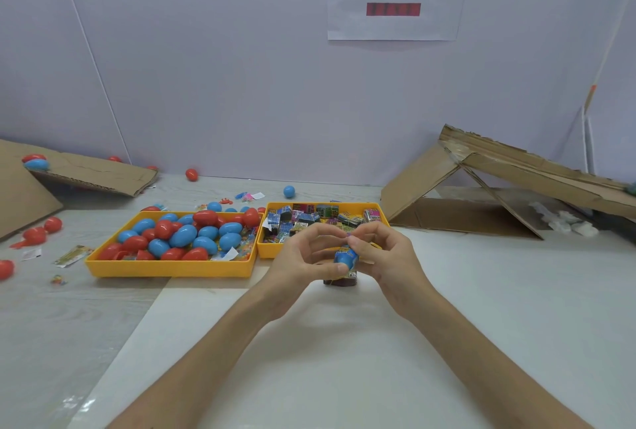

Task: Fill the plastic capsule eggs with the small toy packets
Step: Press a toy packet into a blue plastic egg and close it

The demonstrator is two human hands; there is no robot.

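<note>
Hands: the left hand (303, 256) and the right hand (387, 253) met over the middle of the table (344, 366), both gripping one blue capsule egg (346, 258).
Egg: held between the two grips, long axis near upright, a toy packet (351, 274) showing at its lower end.
Next move: probably a press along that axis.
Beyond: packet tray (267, 250) just behind the hands; egg tray (172, 269) to its left.

My left hand (306, 256) and right hand (389, 256) cover most of the blue capsule egg (346, 259); I cannot tell whether it is closed. At six o'clock from it, a dark thing (339, 283) sits half covered, unidentifiable. Print on the packets (309, 218) at twelve o'clock is too small to read.
</note>
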